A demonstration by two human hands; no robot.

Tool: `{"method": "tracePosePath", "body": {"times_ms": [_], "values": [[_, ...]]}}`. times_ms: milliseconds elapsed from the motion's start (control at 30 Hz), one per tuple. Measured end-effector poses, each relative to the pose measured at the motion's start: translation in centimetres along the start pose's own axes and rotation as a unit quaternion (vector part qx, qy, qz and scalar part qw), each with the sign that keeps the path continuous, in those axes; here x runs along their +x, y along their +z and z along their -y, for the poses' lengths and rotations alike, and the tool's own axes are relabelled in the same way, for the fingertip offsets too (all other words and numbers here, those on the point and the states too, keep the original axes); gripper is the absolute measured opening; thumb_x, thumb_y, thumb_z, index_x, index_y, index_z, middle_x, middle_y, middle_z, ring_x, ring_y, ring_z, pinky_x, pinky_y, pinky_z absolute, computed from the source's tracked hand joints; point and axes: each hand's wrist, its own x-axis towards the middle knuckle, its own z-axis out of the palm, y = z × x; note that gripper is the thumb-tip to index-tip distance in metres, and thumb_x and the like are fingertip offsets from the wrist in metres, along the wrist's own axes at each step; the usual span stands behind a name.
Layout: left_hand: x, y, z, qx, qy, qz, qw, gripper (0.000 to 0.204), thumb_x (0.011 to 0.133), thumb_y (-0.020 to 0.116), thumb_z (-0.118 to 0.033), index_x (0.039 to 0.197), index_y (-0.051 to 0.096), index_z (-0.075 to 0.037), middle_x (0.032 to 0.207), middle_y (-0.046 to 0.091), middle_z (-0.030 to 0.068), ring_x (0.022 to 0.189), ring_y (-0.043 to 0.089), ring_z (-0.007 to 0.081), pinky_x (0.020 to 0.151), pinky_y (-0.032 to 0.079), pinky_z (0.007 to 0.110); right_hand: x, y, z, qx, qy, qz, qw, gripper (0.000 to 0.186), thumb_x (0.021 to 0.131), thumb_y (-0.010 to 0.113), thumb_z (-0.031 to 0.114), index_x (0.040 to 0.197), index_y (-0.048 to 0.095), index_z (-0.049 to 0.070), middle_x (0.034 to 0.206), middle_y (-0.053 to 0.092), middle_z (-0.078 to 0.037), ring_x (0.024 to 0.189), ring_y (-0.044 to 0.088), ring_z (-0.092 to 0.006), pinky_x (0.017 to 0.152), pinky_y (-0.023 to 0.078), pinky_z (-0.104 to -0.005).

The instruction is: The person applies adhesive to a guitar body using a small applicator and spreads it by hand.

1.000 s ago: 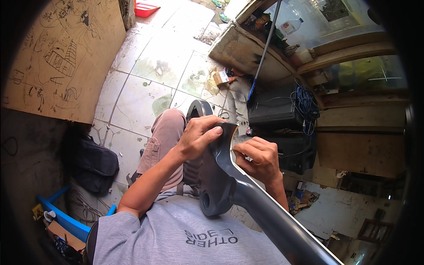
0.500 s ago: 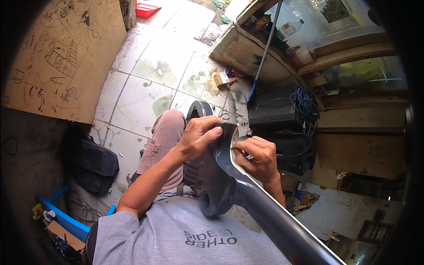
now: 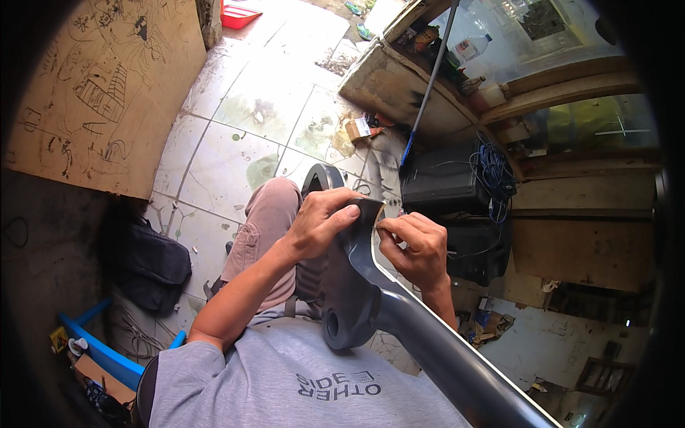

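A long dark grey moulded part [image 3: 428, 335], with a pale line along its edge, lies diagonally across my lap, with a holed bracket [image 3: 341, 321] and a curved upper end. My left hand [image 3: 321, 225] is closed round that upper end, thumb on its face. My right hand [image 3: 415, 246] has its fingertips pinched at the pale edge [image 3: 389, 271] just below the top; whether a separate strip is between them is hard to tell. Beyond my left hand is a dark loop-shaped piece [image 3: 325, 172], partly hidden by the hands.
Drawn-on board [image 3: 107, 85] and black bag [image 3: 150, 264] at left, blue plastic frame [image 3: 121, 360] lower left. Red tray [image 3: 237, 14] and small box [image 3: 357, 130] on the tiled floor. Black cases [image 3: 446, 178] with coiled cable [image 3: 499, 178], long pole [image 3: 428, 93] and windowed cabinet at right.
My right hand has crept slightly upward along the pale edge. My left hand and the dark part are almost still.
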Motion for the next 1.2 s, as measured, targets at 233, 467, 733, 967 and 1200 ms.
{"method": "tracePosePath", "body": {"times_ms": [233,467,733,967,1200], "values": [[-0.04,-0.01,0.10,0.000,0.012,0.006,1.000,0.053,0.100,0.055,-0.039,0.121,0.071,0.007,0.110,0.074,0.0159,0.102,0.069,0.0216,0.091,0.053,0.034,-0.15,-0.09,0.04,0.005,-0.006,-0.002,1.000,0.014,0.077,0.078,0.003,0.089,0.075,0.009,0.076,0.072,-0.005,0.062,0.065,-0.0230,0.058,0.051,-0.0346],[-0.01,-0.04,0.03,0.005,0.012,0.007,1.000,0.051,0.100,0.055,-0.037,0.121,0.071,0.007,0.109,0.073,0.0155,0.101,0.068,0.0210,0.091,0.053,0.033,-0.04,0.17,0.10,-0.006,-0.005,-0.017,1.000,0.015,0.076,0.079,0.003,0.089,0.075,0.010,0.077,0.072,-0.005,0.062,0.064,-0.0228,0.058,0.051,-0.0346],[0.03,-0.09,-0.13,0.006,0.005,0.003,1.000,0.052,0.100,0.056,-0.038,0.121,0.072,0.007,0.107,0.073,0.0147,0.099,0.068,0.0203,0.089,0.053,0.033,0.40,0.57,-0.03,-0.026,-0.023,-0.055,0.998,0.016,0.076,0.079,0.002,0.090,0.075,0.010,0.077,0.072,-0.004,0.061,0.063,-0.0221,0.057,0.051,-0.0340],[0.10,0.27,0.08,0.001,0.042,-0.018,0.999,0.051,0.101,0.058,-0.041,0.118,0.073,0.004,0.099,0.073,0.0194,0.091,0.071,0.0291,0.084,0.054,0.038,-0.06,-0.12,0.31,-0.020,-0.030,-0.014,0.999,0.022,0.071,0.078,-0.007,0.089,0.076,0.005,0.076,0.074,-0.006,0.061,0.066,-0.0192,0.059,0.052,-0.0310],[0.09,0.43,0.21,0.000,0.039,-0.026,0.999,0.051,0.101,0.058,-0.041,0.118,0.073,0.004,0.098,0.073,0.0197,0.091,0.071,0.0291,0.084,0.054,0.038,0.20,0.80,-0.15,-0.045,-0.034,-0.077,0.995,0.019,0.075,0.079,0.002,0.091,0.075,0.009,0.077,0.073,-0.004,0.063,0.065,-0.0219,0.057,0.051,-0.0341]]}}
